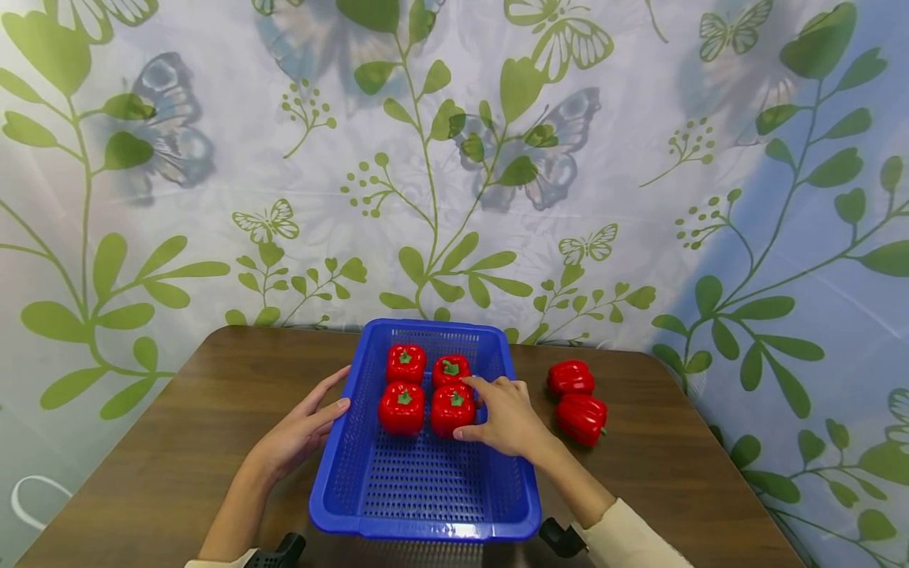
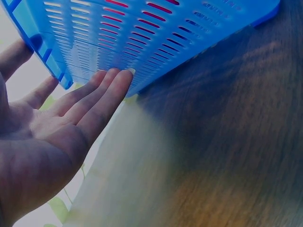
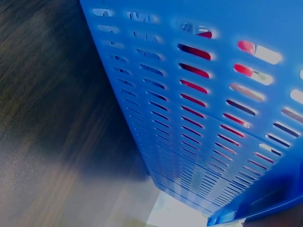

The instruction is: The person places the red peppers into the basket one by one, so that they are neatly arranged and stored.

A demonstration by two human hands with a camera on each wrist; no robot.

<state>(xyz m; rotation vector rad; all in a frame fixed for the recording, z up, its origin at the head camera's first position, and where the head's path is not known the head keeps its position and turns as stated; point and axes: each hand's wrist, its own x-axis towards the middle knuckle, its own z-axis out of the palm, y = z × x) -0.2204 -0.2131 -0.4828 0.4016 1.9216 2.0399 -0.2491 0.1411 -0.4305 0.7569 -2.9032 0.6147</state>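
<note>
- Blue plastic basket point(image 1: 426, 530) on a brown wooden table point(image 1: 206, 410), holding four red peppers in two rows.
- Right hand point(image 1: 510, 414) reaches over the right rim, thumb and fingers narrowed round the near-right pepper point(image 1: 447, 412), inside the basket.
- The step in hand seems to be handling that pepper in its place; whether it is being set down or picked up, I cannot tell.
- The next move likely calls for a clean release or straight lift, sparing its neighbours.
- Left hand point(image 1: 301, 430), fingers spread and nearly straight, steadies the basket's left side.
- Two loose peppers point(image 1: 582, 418) lie on the table, right of the basket.
</note>
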